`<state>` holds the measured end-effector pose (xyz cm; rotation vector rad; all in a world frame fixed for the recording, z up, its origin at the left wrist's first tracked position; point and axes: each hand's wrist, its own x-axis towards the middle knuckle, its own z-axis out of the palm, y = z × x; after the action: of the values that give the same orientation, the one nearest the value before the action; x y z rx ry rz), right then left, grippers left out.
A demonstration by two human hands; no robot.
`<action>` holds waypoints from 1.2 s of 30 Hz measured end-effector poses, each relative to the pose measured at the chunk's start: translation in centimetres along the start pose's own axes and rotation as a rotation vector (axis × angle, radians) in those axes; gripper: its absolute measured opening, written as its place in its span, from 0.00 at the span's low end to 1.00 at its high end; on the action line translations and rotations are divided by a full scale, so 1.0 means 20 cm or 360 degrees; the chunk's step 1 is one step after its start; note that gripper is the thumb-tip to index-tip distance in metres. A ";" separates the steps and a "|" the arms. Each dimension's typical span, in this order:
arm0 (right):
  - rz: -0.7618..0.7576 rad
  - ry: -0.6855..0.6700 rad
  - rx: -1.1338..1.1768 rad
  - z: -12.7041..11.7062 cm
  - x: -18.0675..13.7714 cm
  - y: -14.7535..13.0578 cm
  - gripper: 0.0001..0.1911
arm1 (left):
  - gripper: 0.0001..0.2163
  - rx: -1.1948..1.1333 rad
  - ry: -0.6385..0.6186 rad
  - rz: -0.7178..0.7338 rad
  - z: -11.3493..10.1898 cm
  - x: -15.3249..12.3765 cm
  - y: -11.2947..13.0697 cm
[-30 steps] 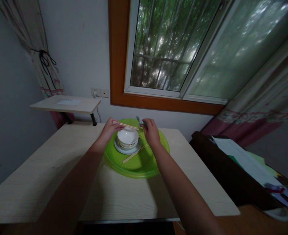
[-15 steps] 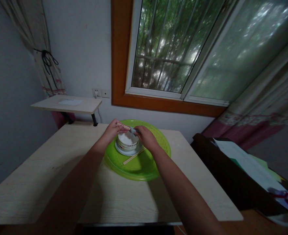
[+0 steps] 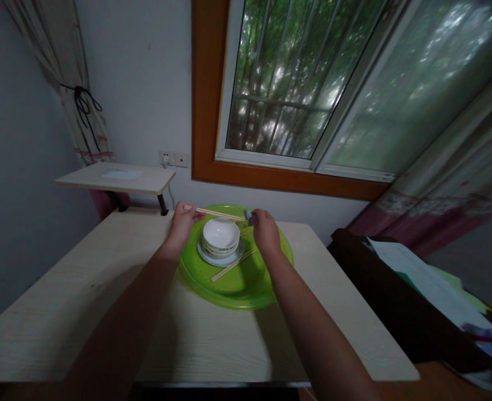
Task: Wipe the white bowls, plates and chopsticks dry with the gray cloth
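Note:
My left hand (image 3: 184, 220) is closed on one end of a pair of wooden chopsticks (image 3: 216, 213), held level above the bowls. At their far end, my right hand (image 3: 264, 227) pinches a small grey-blue cloth (image 3: 249, 216); whether it touches the tips I cannot tell. Below, a stack of white bowls (image 3: 221, 234) stands on a pale plate (image 3: 204, 253). The plate rests in a round green plastic tray (image 3: 246, 295). More chopsticks (image 3: 232, 265) lie slantwise in the tray, right of the plate.
The tray stands on a light wooden table (image 3: 212, 345). A small raised shelf (image 3: 145, 181) holds a paper at the back left. Beyond are a wall socket (image 3: 166, 158) and a barred window (image 3: 287, 83). Right of the table, papers (image 3: 421, 278) lie on a dark surface.
My hands have moved apart. The right hand has slid the cloth rightward to the chopsticks' far end, and the left has shifted left, baring more of the chopsticks and the top bowl.

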<state>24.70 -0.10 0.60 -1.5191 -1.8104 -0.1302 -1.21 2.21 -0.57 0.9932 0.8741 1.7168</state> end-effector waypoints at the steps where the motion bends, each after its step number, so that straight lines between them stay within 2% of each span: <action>1: 0.0007 0.0077 0.0048 -0.01 0.00 0.00 0.13 | 0.09 0.0000 -0.0024 -0.0006 0.00 0.00 0.00; 3: -0.0063 0.0170 0.0169 -0.01 0.01 -0.01 0.13 | 0.09 0.0008 -0.0126 -0.0037 0.00 0.00 -0.01; 5: -0.0218 0.0138 0.0300 -0.02 0.00 -0.04 0.13 | 0.09 0.0016 -0.0259 -0.0086 0.02 -0.01 -0.02; 10: -0.0614 -0.0251 0.0429 0.02 -0.02 -0.13 0.11 | 0.11 0.0061 -0.0566 -0.0202 0.06 -0.04 0.00; 13: -0.0615 -0.0420 0.0386 0.03 -0.04 -0.15 0.12 | 0.12 0.0065 -0.0638 -0.0179 0.06 -0.05 0.02; 15: -0.0556 -0.0452 0.0360 0.03 -0.04 -0.14 0.12 | 0.13 0.0050 -0.0656 -0.0183 0.06 -0.06 0.02; 20: -0.0453 -0.0448 0.0294 0.03 -0.03 -0.12 0.12 | 0.12 0.0036 -0.0531 -0.0187 0.06 -0.04 0.01; 30: -0.0208 -0.0308 0.0108 0.03 -0.02 -0.05 0.12 | 0.09 0.0018 -0.0160 0.0004 0.02 -0.02 0.00; 36: 0.0070 -0.0016 0.0042 0.01 0.00 0.02 0.12 | 0.09 -0.0013 -0.0015 -0.0010 0.00 0.00 0.00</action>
<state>25.07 0.02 0.29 -1.5423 -1.7786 -0.0773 -1.18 2.12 -0.55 0.9917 0.8625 1.7078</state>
